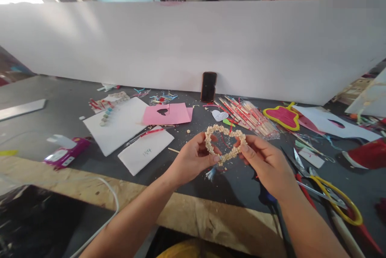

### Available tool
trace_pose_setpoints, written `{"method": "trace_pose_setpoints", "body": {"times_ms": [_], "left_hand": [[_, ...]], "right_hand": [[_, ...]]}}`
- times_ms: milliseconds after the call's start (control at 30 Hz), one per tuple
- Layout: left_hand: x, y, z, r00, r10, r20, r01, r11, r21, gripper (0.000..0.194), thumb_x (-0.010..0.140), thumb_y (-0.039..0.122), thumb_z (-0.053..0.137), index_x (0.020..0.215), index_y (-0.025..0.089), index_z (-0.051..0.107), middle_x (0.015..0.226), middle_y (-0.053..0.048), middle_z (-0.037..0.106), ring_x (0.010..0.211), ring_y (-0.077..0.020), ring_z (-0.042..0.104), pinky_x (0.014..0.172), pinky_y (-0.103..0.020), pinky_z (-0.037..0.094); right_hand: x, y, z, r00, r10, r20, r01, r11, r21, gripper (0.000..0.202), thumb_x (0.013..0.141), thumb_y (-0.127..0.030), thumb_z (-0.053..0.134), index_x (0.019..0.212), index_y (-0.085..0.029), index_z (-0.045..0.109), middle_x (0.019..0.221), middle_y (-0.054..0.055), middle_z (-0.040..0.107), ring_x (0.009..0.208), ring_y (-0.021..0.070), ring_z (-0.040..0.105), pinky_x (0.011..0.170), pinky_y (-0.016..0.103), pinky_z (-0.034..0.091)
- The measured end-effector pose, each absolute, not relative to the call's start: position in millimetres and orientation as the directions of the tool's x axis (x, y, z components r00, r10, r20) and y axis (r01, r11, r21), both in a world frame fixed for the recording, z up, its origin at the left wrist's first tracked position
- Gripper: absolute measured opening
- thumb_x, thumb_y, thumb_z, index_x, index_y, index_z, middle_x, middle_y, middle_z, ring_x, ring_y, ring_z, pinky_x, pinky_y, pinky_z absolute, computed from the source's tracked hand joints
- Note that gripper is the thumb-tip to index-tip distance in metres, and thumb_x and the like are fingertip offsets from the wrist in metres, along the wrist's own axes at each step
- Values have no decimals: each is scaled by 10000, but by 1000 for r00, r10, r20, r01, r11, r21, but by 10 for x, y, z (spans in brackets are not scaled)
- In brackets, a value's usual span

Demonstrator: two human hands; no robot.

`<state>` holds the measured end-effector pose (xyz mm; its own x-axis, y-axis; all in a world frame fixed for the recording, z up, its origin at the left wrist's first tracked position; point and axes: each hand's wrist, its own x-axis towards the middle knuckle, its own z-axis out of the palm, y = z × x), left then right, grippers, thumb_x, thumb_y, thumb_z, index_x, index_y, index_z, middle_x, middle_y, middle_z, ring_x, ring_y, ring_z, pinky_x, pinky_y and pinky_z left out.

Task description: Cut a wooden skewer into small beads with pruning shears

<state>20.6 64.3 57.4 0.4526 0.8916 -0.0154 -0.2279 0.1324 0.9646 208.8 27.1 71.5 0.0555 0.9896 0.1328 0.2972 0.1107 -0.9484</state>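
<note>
Between my two hands is a heart-shaped wreath [227,128] covered in small cream, popcorn-like clusters. My left hand [193,159] pinches its left side and lower tip between thumb and fingers. The right side is gripped by my right hand [263,159]. A thin red string hangs at the top notch of the heart, and a blue tassel [211,174] shows just under its lower tip. The wreath is held above the dark tabletop [193,185], where cream crumbs are scattered. Behind it lie a white paper heart [220,115] and a small green piece [228,122].
A phone [209,87] leans against the white board [169,44]. Wrapped sticks [247,117] lie behind my right hand, yellow-handled scissors [337,197] beside its forearm. Pink card [177,114], a white block [146,151] and a purple glue gun [68,153] are left. A red cup [366,155] lies right.
</note>
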Motion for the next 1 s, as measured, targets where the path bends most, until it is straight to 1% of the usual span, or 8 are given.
{"method": "trace_pose_setpoints", "body": {"times_ms": [67,200,300,367,433,633,767,1000], "left_hand": [[218,681,622,452,892,21,-244,101,965,335,672,171,714,972,166,565,806,-34,641,684,-122,570,639,-230,426],[227,773,657,488,864,127,-322,43,946,319,725,199,673,1023,171,563,919,-68,634,793,-144,568,680,-241,415],[252,827,608,503,842,194,-349,-7,937,460,655,132,725,1077,183,551,1040,-82,607,942,-179,548,789,-272,393],[287,841,556,492,845,209,-357,-22,934,541,608,85,747,1100,190,548,1037,-72,608,997,-187,532,867,-288,357],[327,839,508,475,859,192,-373,-2,928,532,612,87,743,1096,197,552,1002,-63,617,973,-180,540,868,-292,359],[378,829,440,456,875,165,-416,45,908,440,650,134,724,1055,188,562,937,-59,611,886,-163,543,760,-261,407],[365,860,389,444,880,168,-389,21,921,407,662,171,723,1036,180,562,940,-46,604,888,-154,535,796,-268,393],[337,896,283,393,905,160,-269,-53,962,377,671,274,725,1014,168,612,952,-54,624,903,-176,539,857,-313,377]], "right_hand": [[2110,331,747,50,988,146,291,126,-948,283,814,-411,553,983,-191,608,746,18,607,617,132,542,560,239,461],[2147,426,813,100,976,195,208,171,-963,226,793,-384,587,943,-220,628,813,12,608,627,125,547,591,247,468],[2155,479,871,153,963,222,159,198,-967,210,784,-384,593,926,-234,631,836,23,604,628,134,540,592,267,471],[2147,501,886,177,957,228,144,204,-968,205,784,-385,590,926,-243,632,837,29,601,622,140,528,587,278,466],[2133,514,870,175,960,217,134,195,-972,191,787,-378,591,919,-247,634,836,26,596,624,136,523,588,275,458],[2113,547,746,164,964,208,114,191,-975,185,795,-349,601,921,-219,640,831,9,590,621,106,522,581,245,441],[2104,591,718,156,963,218,112,202,-973,168,798,-338,603,920,-228,641,836,9,597,632,105,521,584,241,440],[2072,635,700,134,963,233,115,218,-969,154,810,-328,597,925,-238,643,813,10,593,665,118,520,606,248,433]]}}
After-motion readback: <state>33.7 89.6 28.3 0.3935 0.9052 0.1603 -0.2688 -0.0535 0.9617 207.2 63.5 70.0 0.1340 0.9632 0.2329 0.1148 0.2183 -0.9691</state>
